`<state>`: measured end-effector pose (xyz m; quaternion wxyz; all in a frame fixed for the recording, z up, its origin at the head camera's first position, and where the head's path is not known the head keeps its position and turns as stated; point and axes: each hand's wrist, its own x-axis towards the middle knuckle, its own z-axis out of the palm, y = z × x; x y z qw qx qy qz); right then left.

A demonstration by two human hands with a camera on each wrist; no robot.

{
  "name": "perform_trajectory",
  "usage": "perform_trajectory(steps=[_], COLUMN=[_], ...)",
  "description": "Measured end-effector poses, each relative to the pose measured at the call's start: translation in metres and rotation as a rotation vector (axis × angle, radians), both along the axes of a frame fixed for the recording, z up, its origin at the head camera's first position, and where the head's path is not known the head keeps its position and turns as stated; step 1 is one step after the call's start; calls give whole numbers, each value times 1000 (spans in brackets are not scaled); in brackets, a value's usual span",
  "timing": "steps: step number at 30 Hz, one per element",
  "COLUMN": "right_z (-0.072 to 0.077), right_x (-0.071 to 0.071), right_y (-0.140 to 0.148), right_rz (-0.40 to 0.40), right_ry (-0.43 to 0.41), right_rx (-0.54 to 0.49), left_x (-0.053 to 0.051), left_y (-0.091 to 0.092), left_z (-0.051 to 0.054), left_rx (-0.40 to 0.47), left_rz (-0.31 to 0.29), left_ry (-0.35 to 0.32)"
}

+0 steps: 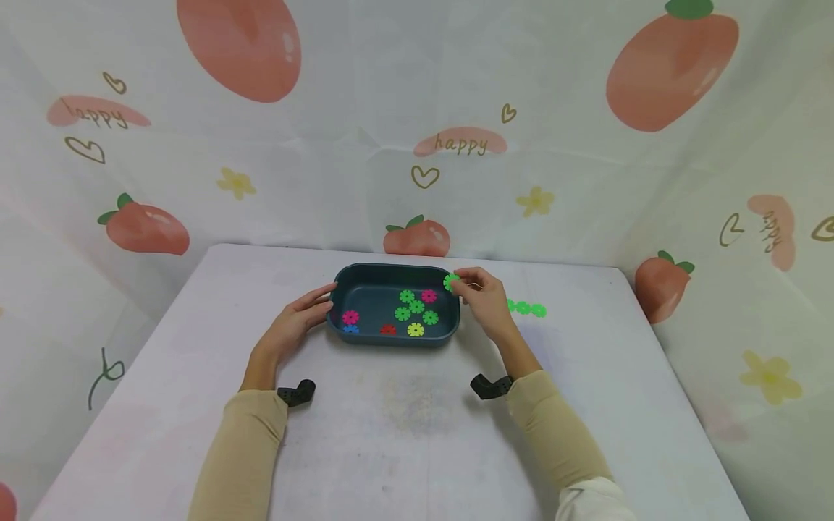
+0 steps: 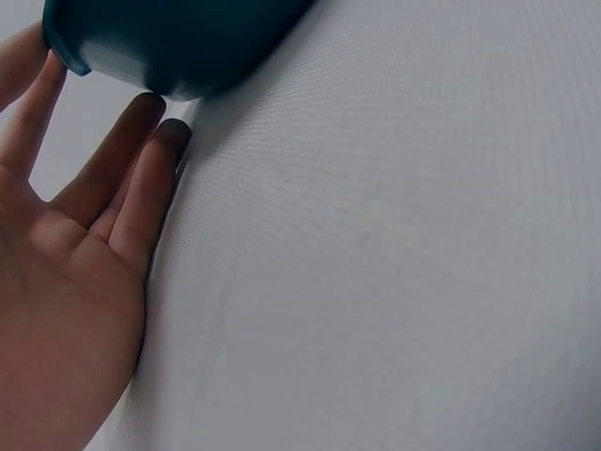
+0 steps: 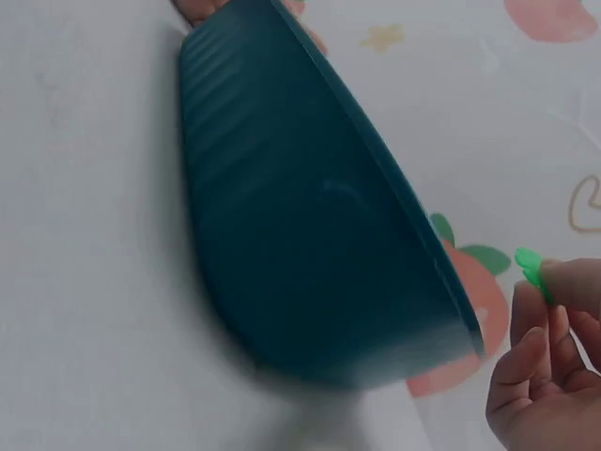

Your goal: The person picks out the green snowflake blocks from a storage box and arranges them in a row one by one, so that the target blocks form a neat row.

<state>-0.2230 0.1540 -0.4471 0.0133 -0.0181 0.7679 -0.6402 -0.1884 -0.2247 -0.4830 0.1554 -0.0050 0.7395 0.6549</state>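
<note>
A dark teal basin point(image 1: 391, 340) stands on the table with several snowflake-shaped plastic discs inside: green discs point(image 1: 416, 307) grouped right of the middle, pink ones, a red, a blue and a yellow disc point(image 1: 415, 330). At its left end my left hand point(image 1: 295, 325) touches the wall and rim with extended fingers; in the left wrist view the lower fingertips point(image 2: 173, 133) are close by the basin's side. Above the right rim, my right hand point(image 1: 481, 297) pinches a green snowflake disc point(image 1: 450, 281) between thumb and fingers, also visible in the right wrist view.
Several more green discs point(image 1: 524, 307) lie in a row on the white-covered table point(image 1: 365, 434), right of the basin and partly behind the right hand. A fabric backdrop point(image 1: 352, 174) with fruit prints hangs behind and beside the table. Black wrist devices point(image 1: 297, 393) sit at both cuffs.
</note>
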Motion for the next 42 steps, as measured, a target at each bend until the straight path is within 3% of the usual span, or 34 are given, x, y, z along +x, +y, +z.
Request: perform_trajectory(steps=[17,31,42], right_z=[-10,10,10], right_x=[6,26,34], right_y=[40,75,100], right_rz=[-97,-130,-252], right_ry=[9,-66,-90], right_rx=[-33,15,3], left_x=[1,0,-2], left_y=[0,-3,-3], left_z=[1,0,-3], left_rx=[14,-9,-6], left_rz=[-10,-9,-15], left_ry=[3,13,12])
